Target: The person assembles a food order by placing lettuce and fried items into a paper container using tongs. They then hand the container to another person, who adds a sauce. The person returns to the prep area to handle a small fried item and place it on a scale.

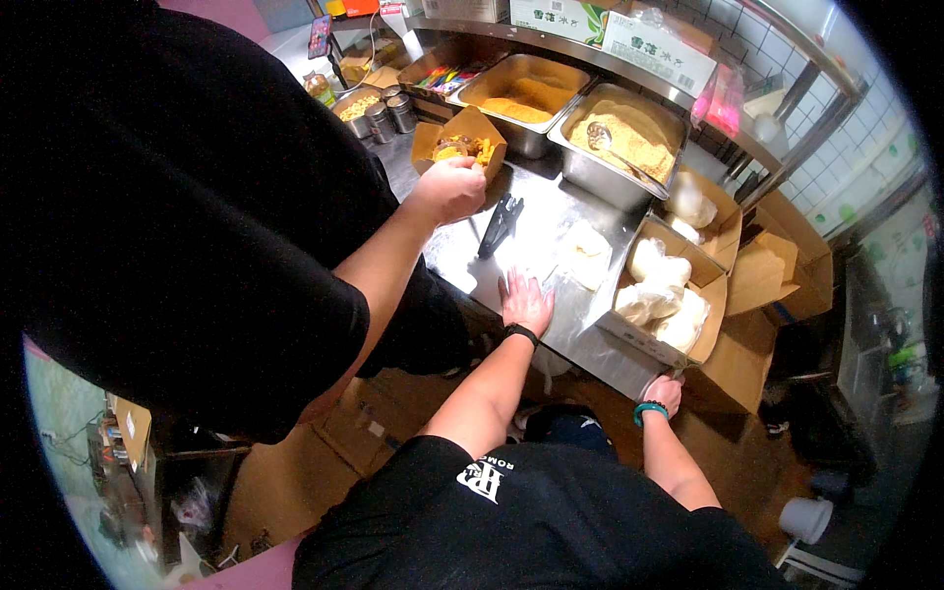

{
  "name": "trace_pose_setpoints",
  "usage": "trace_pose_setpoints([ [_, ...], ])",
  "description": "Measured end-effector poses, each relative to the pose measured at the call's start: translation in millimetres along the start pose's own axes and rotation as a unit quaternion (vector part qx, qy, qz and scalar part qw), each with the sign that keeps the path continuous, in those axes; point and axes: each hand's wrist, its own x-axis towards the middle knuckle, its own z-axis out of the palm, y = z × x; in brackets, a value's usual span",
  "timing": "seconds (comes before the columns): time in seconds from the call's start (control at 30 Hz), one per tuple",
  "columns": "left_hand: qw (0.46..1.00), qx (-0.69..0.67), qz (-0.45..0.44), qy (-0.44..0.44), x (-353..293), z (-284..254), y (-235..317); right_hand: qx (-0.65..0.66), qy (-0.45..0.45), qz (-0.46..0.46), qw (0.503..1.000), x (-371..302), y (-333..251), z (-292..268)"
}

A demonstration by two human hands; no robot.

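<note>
My left hand (528, 301) lies palm down with spread fingers on the steel counter (551, 315), near its front edge. Just beyond it are black tongs (500, 226), and a pale, crumpled, thin piece (584, 255) lies to its right. My right hand (666, 392) is curled round the counter's front edge at the right, below an open cardboard box (641, 334) holding several white knotted plastic bags (661, 285). At my left a co-worker's hand (454, 190) is at a brown paper food box (458, 130) with yellow and brown food.
Behind stand a steel pan of orange powder (526, 98) and a pan of tan powder (629, 138) with a ladle (602, 138) in it. Shaker tins (391, 116) stand at the far left. A shelf above bears white cartons (657, 54). The co-worker's body (197, 197) fills the left side.
</note>
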Motion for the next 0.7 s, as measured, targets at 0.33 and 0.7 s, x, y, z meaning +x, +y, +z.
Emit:
trace_pose_setpoints([
  [0.33,0.994,-0.101,-0.016,-0.029,6.0,23.0,-8.1,-0.291,-0.487,-0.226,0.792,70.6,24.9,-114.6],
  [0.7,0.997,-0.057,-0.012,-0.051,10.5,-12.6,-0.3,-0.011,-0.255,-0.691,0.676,51.2,-340.0,-120.4],
])
